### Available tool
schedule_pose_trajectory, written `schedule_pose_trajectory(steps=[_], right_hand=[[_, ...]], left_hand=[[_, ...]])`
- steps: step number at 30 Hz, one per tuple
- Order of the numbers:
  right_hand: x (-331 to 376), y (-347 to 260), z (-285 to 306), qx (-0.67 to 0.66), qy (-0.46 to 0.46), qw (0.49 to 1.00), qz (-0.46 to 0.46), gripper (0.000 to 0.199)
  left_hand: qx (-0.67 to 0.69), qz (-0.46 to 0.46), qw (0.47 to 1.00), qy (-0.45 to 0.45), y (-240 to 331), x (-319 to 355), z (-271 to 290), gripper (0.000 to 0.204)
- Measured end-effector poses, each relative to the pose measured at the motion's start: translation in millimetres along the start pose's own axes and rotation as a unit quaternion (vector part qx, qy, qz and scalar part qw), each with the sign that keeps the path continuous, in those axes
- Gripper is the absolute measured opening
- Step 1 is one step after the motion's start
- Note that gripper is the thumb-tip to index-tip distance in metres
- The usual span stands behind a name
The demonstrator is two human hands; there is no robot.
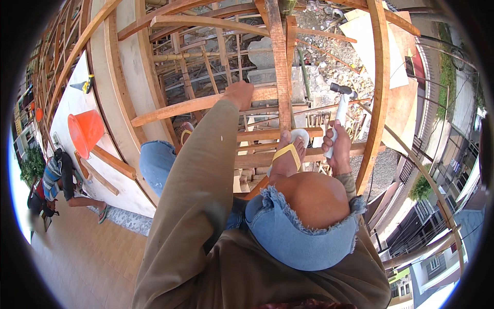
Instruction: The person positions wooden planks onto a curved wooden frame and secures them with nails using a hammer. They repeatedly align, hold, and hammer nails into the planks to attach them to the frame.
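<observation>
My left arm reaches forward, and my left hand (239,95) is closed over a wooden beam (188,107) that runs toward an upright timber post (282,67). The undersides of its fingers are hidden. In my right hand (337,147) is a hammer (342,109), gripped by its white handle, with the dark head (343,90) pointing up and away from me. It is held in the air beside my bent knee. My foot in a yellow-strapped flip-flop (288,154) stands on the timber framing below.
An orange bucket (85,133) and a yellow-and-black tool (85,84) sit on a white panel (67,110) at left. A person (64,177) is lower left. A curved beam (380,87) rises at right. Rubble (321,49) and open framing lie far below.
</observation>
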State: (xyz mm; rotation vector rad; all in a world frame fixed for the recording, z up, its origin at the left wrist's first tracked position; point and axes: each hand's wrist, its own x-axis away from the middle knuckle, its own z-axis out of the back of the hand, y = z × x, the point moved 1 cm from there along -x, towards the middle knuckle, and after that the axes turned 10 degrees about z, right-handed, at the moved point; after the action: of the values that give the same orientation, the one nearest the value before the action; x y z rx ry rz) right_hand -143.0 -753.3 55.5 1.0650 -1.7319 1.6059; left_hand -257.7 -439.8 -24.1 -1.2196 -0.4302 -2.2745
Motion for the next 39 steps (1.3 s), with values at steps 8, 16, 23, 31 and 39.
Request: schedule_pose_trajectory(steps=[8, 16, 23, 31, 39], right_hand=[[1.6, 3.8, -20.8, 0.176, -0.102, 0.978, -0.057, 0.022], [1.6, 9.9, -29.4, 0.229, -0.138, 0.958, -0.105, 0.017], [-27.4, -15.4, -23.0, 0.278, -0.019, 0.957, 0.086, 0.031], [-0.6, -58.9, -87.2, 0.341, -0.171, 0.888, 0.256, 0.023], [-32.3, -11.6, -53.9, 0.574, -0.176, 0.76, 0.251, 0.036]], left_hand=[[0.007, -0.021, 1.0, 0.004, 16.6, -2.3, 0.4, 0.027], [0.042, -0.024, 0.993, 0.104, -10.6, -2.2, -6.0, 0.019], [0.055, -0.036, 0.986, 0.153, -0.2, -15.1, -58.1, 0.033], [0.087, -0.045, 0.983, 0.153, -36.1, 4.2, -17.8, 0.043], [0.088, -0.043, 0.991, 0.09, -14.0, 5.9, -2.8, 0.048]])
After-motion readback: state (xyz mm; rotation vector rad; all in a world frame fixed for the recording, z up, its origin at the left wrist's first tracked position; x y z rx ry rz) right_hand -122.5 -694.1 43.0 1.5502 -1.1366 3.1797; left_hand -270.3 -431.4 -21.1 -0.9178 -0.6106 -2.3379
